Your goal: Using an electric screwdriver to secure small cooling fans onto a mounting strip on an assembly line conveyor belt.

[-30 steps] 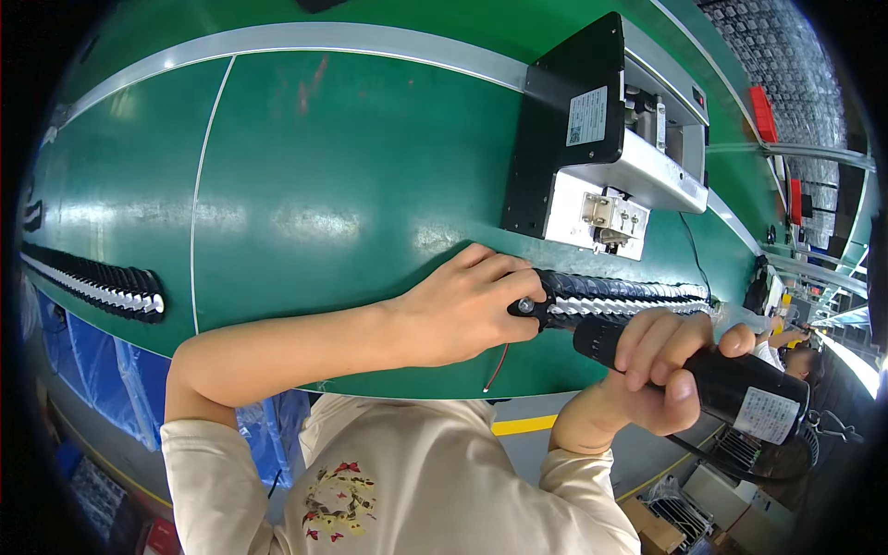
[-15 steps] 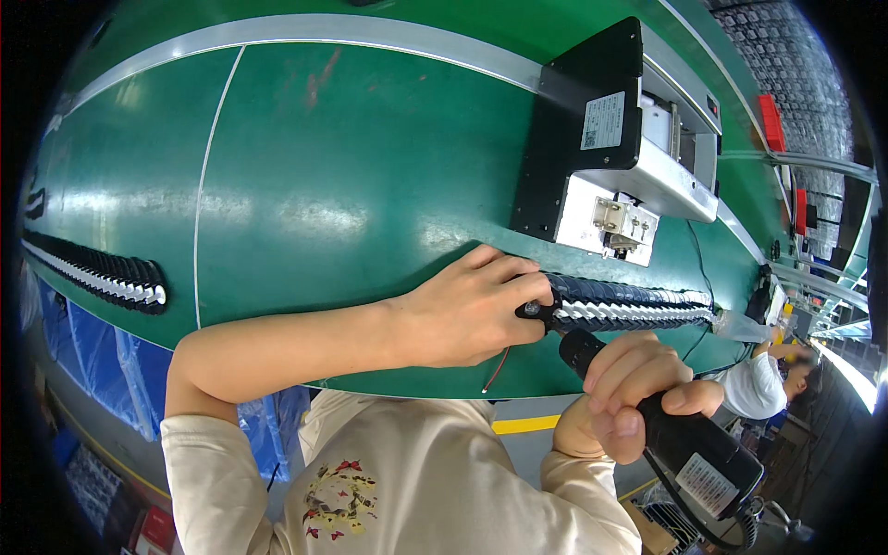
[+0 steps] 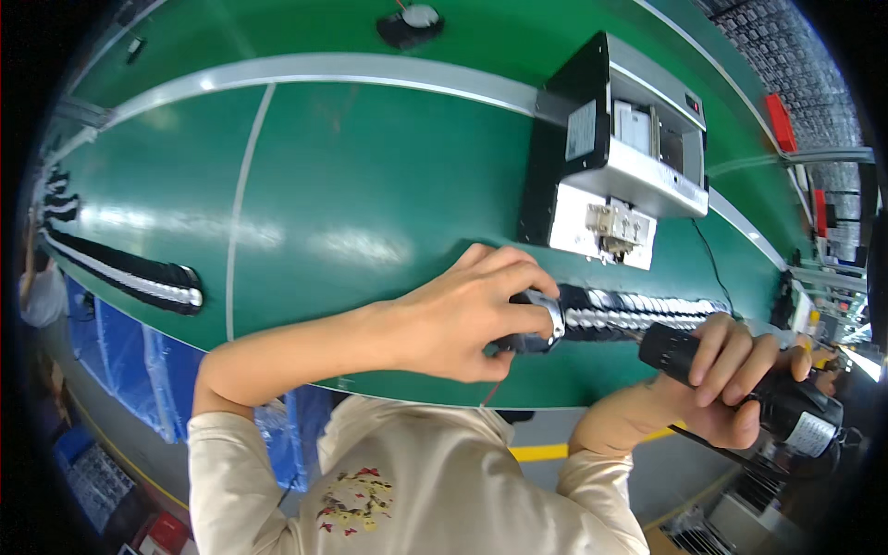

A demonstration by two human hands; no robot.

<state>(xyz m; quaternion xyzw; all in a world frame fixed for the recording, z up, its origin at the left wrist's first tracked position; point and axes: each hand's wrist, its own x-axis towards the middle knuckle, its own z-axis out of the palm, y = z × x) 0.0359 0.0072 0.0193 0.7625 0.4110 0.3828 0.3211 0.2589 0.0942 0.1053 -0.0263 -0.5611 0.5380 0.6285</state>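
A black, rounded part with a pale rim [image 3: 557,319] is pinched in my left hand [image 3: 472,319], whose fingers cover most of it. It is at the left end of a row of nested black-and-white parts [image 3: 638,313] lying along the bench. Below the left hand hangs a thin red wire [image 3: 495,393]. My right hand [image 3: 735,375] is wrapped round a black corded electric screwdriver [image 3: 671,353]. The tool is held over the bench's near edge, its front end pointing left and apart from the pinched part.
Beyond the hands stands a black-and-silver bench machine [image 3: 601,148] with a metal fixture at its front. Another row of nested parts [image 3: 129,273] lies on the green bench [image 3: 314,176] at the left. A dark object [image 3: 410,28] sits on the far surface. Other people are visible at both sides.
The screwdriver in my right hand has moved right, away from the part at my left hand. That part has turned, showing its pale rim. The whole view has shifted slightly.
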